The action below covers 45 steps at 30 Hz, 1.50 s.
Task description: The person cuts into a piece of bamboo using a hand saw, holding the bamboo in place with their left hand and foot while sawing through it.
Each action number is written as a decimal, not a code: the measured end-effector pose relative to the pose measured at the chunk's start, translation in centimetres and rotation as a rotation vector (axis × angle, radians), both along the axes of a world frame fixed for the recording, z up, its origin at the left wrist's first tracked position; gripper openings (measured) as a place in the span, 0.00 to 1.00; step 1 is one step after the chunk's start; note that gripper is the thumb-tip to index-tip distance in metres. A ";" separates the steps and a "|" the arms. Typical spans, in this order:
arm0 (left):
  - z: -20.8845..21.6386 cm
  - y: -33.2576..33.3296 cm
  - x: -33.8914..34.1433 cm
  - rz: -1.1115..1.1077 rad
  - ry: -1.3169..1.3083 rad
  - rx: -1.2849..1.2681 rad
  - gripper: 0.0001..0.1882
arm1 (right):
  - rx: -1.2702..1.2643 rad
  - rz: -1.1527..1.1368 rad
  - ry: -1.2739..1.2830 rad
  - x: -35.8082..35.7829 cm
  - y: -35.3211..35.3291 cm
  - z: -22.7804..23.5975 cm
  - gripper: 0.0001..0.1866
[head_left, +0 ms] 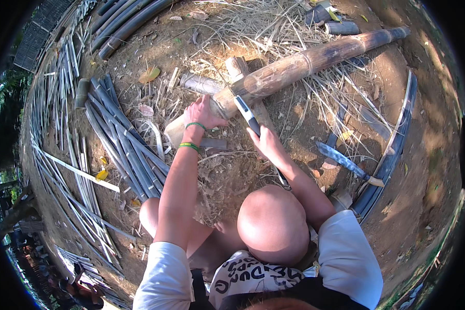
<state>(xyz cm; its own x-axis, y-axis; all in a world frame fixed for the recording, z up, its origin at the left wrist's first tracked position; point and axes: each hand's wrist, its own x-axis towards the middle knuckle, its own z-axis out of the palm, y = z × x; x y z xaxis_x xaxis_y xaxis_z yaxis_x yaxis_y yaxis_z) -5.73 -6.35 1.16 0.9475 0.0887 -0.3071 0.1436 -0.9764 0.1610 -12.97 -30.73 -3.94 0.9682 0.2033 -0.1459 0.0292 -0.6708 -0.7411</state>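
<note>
Bamboo pole, thick and scorched-looking, lies slantwise on the dirt ahead of the knees, its near end toward my left and its narrow end far to the right. Left hand is clamped over the near end from above, thumb and fingers straddling the pale wood, though I cannot see the underside. Right hand has its fingers wrapped around the black handle of a hand tool, probably a saw, set against the pole just beside the left hand; its thin blade is hard for me to make out. A short wooden crosspiece appears to prop the pole.

I judge the pole stiff and heavy for its girth, hollow yet awkward, and apt to roll on its round belly. Its smooth stretches may slip under a palm, and a cut edge could splinter. For steering, I would press down on the near end, clear of the blade; for lifting, I would take both hands nearer the middle.
</note>
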 end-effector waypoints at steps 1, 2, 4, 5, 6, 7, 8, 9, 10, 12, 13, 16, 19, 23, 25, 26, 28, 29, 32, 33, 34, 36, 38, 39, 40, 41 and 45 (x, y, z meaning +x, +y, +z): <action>0.3 1.2 -0.1 0.018 0.042 0.001 0.62 | 0.043 0.023 0.121 -0.7 0.2 1.1 0.22; 0.7 2.4 -0.5 0.037 0.084 0.004 0.62 | 0.085 0.047 0.244 -2.5 -0.1 2.5 0.21; 0.8 2.7 -0.8 0.041 0.072 -0.001 0.62 | 0.089 0.012 0.360 -8.9 -4.0 2.6 0.21; 0.9 2.6 -0.7 0.037 0.065 -0.003 0.62 | 0.064 -0.035 0.357 -12.2 -6.6 2.6 0.22; 0.9 2.1 -0.7 0.031 0.032 -0.004 0.61 | 0.052 -0.038 0.358 -13.9 -8.5 2.0 0.22; 1.3 2.3 -0.9 0.044 0.028 0.018 0.61 | 0.059 -0.021 0.359 -14.8 -9.3 2.6 0.23; 1.2 2.1 -1.1 0.040 0.032 0.028 0.61 | 0.056 -0.022 0.367 -15.3 -9.3 3.5 0.24; 1.3 2.1 -1.3 0.037 0.035 0.039 0.61 | 0.034 -0.013 0.353 -13.5 -7.7 2.9 0.24; 1.0 1.8 -0.9 0.027 0.033 0.037 0.61 | 0.003 -0.013 0.324 -9.4 -5.2 3.1 0.24; 0.8 0.6 0.2 0.016 0.067 -0.006 0.61 | 0.064 0.002 0.247 -2.4 -1.6 1.4 0.23; 0.9 0.9 0.2 0.027 0.093 -0.015 0.61 | 0.085 -0.002 0.254 -2.4 -0.9 1.7 0.22; 0.7 2.0 -0.4 0.021 0.073 0.010 0.61 | 0.066 0.026 0.279 -5.5 -2.1 2.7 0.21; 0.7 2.3 -1.3 0.032 0.015 0.027 0.60 | 0.063 -0.045 0.386 -14.9 -8.4 3.6 0.21; 1.2 1.2 -1.2 0.031 0.004 0.042 0.60 | 0.075 -0.020 0.224 -10.9 -6.3 3.1 0.21; 0.5 1.0 -0.8 0.028 -0.020 0.047 0.61 | 0.090 -0.007 0.314 -4.0 -2.1 2.4 0.21; 0.6 0.8 -0.6 0.022 0.011 0.032 0.62 | 0.086 -0.007 0.288 -2.8 -1.3 1.9 0.21; 0.7 0.0 0.2 0.005 0.076 -0.007 0.63 | 0.068 -0.011 0.239 -1.9 -1.2 1.3 0.22; 0.7 1.4 -0.2 0.021 0.068 0.001 0.64 | 0.069 -0.012 0.240 -4.3 -1.6 1.5 0.22; 0.8 2.5 -0.4 0.025 0.040 0.009 0.64 | 0.039 -0.033 0.394 -15.2 -8.9 2.0 0.24; 0.9 2.6 -0.6 0.025 0.032 0.021 0.64 | 0.032 -0.029 0.429 -15.0 -8.7 2.9 0.25; 0.9 2.9 -0.8 0.026 0.025 0.033 0.64 | 0.024 -0.023 0.466 -14.6 -8.4 4.4 0.25; 0.9 2.2 -0.8 0.032 0.056 0.020 0.63 | 0.012 -0.027 0.343 -12.5 -6.8 3.1 0.24; 0.2 1.1 0.0 0.003 0.007 0.023 0.63 | 0.050 -0.024 0.037 -6.3 -2.9 0.2 0.22; -0.2 1.1 0.1 -0.006 -0.009 0.034 0.63 | 0.056 -0.010 0.002 -2.7 -0.6 0.2 0.21; -0.3 0.5 0.3 -0.013 0.022 0.012 0.63 | 0.050 0.001 -0.019 -0.5 0.2 0.0 0.21; 0.1 1.2 0.5 0.002 0.056 0.006 0.64 | 0.009 0.022 -0.085 -0.1 1.0 0.4 0.22; 0.6 3.6 -0.1 0.013 0.061 -0.003 0.63 | 0.064 -0.058 0.323 -11.7 -5.3 2.7 0.20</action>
<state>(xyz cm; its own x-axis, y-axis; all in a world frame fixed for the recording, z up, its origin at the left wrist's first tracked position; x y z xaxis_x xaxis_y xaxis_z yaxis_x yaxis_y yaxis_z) -5.87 -2.74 1.77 0.9260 0.0998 -0.3641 0.1658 -0.9740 0.1546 -24.72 -35.99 -1.28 0.8843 0.1676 -0.4357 -0.2511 -0.6160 -0.7466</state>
